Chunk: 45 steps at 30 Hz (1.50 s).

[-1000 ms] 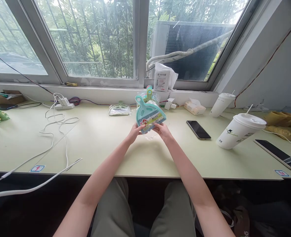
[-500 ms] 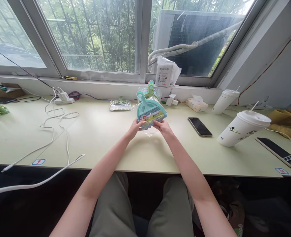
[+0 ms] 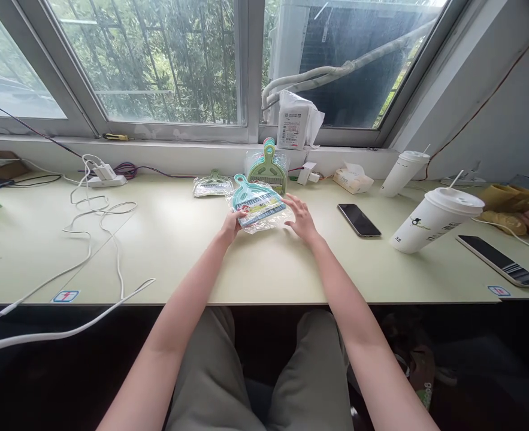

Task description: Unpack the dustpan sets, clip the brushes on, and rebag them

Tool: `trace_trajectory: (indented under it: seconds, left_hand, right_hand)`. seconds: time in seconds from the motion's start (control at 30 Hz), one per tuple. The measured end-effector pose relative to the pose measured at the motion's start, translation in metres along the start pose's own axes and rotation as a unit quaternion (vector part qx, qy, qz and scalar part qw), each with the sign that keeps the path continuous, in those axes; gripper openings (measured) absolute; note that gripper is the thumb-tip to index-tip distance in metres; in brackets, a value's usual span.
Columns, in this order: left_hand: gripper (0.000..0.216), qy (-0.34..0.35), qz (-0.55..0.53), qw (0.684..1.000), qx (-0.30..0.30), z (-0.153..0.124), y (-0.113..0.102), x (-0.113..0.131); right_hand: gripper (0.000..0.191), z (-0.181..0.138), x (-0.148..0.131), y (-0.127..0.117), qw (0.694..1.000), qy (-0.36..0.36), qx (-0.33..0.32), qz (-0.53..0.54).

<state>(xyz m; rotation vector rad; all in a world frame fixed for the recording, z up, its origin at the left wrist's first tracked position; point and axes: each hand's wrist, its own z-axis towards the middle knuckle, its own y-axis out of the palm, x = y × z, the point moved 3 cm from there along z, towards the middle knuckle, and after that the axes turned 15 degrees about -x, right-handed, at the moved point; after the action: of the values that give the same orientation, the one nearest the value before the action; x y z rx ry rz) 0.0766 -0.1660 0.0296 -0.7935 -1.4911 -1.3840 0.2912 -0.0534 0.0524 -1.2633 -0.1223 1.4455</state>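
A small turquoise dustpan with a brush point(image 3: 257, 202), wrapped in clear plastic with a printed label, is tilted over the table in front of me. My left hand point(image 3: 232, 224) grips its lower left corner, thumb on top. Beside its right edge, my right hand point(image 3: 301, 218) has its fingers spread; a fingertip is close to the wrapper, and I cannot tell if it touches. Behind stands a stack of wrapped dustpans point(image 3: 268, 167), a green one in front. To the left of that stack lies another wrapped green dustpan point(image 3: 213, 184).
White cables point(image 3: 115, 251) sprawl over the left of the table point(image 3: 264, 275). At right are a phone point(image 3: 358, 220), a large white cup point(image 3: 437, 220), a second cup point(image 3: 403, 173), another phone point(image 3: 500, 260) and a tissue pack point(image 3: 353, 178). A taller tissue pack point(image 3: 295, 126) stands on the sill.
The turquoise dustpan has come down and left, tilting flatter and uncovering the green one behind. My right hand has let go of its right corner and spread its fingers.
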Motion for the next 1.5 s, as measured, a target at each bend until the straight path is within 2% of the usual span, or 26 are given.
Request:
trace_trajectory:
  seconds: [0.07,0.13,0.2,0.33,0.47,0.57,0.67,0.77,0.87,0.93,1.0,1.1,1.13,1.2,1.3,1.4,1.5]
  left_hand:
    - [0.037,-0.002,-0.007,1.0,0.006,0.0,-0.001,-0.001]
    - [0.037,-0.02,-0.013,1.0,-0.009,-0.001,0.001,-0.002]
    - [0.037,-0.048,-0.016,0.998,-0.031,-0.003,0.003,-0.001]
    - [0.034,-0.075,0.016,0.993,-0.091,-0.006,0.008,0.0]
    - [0.037,-0.071,0.047,0.984,-0.155,-0.008,0.011,0.0]
    - [0.041,-0.078,0.068,0.978,-0.179,-0.011,0.012,0.001]
    - [0.042,-0.083,0.084,0.973,-0.196,-0.012,0.013,0.001]
    - [0.041,-0.068,0.098,0.972,-0.201,-0.012,0.012,0.002]
    - [0.045,-0.067,0.128,0.967,-0.209,-0.014,0.01,0.005]
    - [0.05,-0.071,0.151,0.962,-0.215,-0.016,0.011,0.008]
    - [0.053,-0.075,0.156,0.957,-0.231,-0.02,0.015,0.009]
    - [0.062,-0.055,0.156,0.95,-0.265,-0.028,0.029,0.008]
    - [0.068,-0.035,0.166,0.951,-0.259,-0.029,0.035,0.007]
    - [0.079,0.018,0.198,0.959,-0.204,-0.026,0.042,0.004]
    - [0.068,0.074,0.228,0.965,-0.104,-0.012,0.042,-0.003]
    - [0.047,0.089,0.262,0.959,-0.058,0.011,0.025,-0.007]
    - [0.037,0.096,0.335,0.937,0.0,0.035,-0.003,-0.005]
  right_hand:
    - [0.043,0.001,-0.002,0.005,0.999,-0.01,-0.004,0.035]
    - [0.02,0.0,-0.002,0.004,0.997,0.001,0.033,0.076]
    - [0.011,-0.002,-0.003,0.0,0.991,0.007,0.07,0.115]
    - [0.016,-0.002,-0.001,-0.005,0.982,0.01,0.101,0.162]
    - [0.023,-0.003,0.0,-0.003,0.979,0.043,0.125,0.153]
    - [0.022,-0.005,-0.003,-0.002,0.976,0.039,0.138,0.163]
    - [0.019,-0.005,-0.004,0.001,0.974,0.033,0.12,0.191]
    - [0.027,-0.003,0.001,0.006,0.967,0.051,0.123,0.216]
    - [0.053,0.0,0.01,0.012,0.95,0.087,0.113,0.279]
    - [0.062,0.002,0.015,0.016,0.931,0.12,0.098,0.329]
    - [0.06,0.002,0.019,0.017,0.913,0.151,0.098,0.365]
    - [0.049,0.001,0.02,0.009,0.895,0.163,0.153,0.387]
    - [0.047,0.0,0.019,0.005,0.89,0.158,0.181,0.387]
    - [0.047,-0.001,0.017,-0.002,0.885,0.145,0.222,0.383]
    - [0.048,-0.002,0.018,-0.005,0.89,0.126,0.231,0.373]
    - [0.044,-0.001,0.023,0.001,0.908,0.115,0.23,0.331]
    - [0.038,0.005,0.03,0.011,0.936,0.122,0.224,0.245]
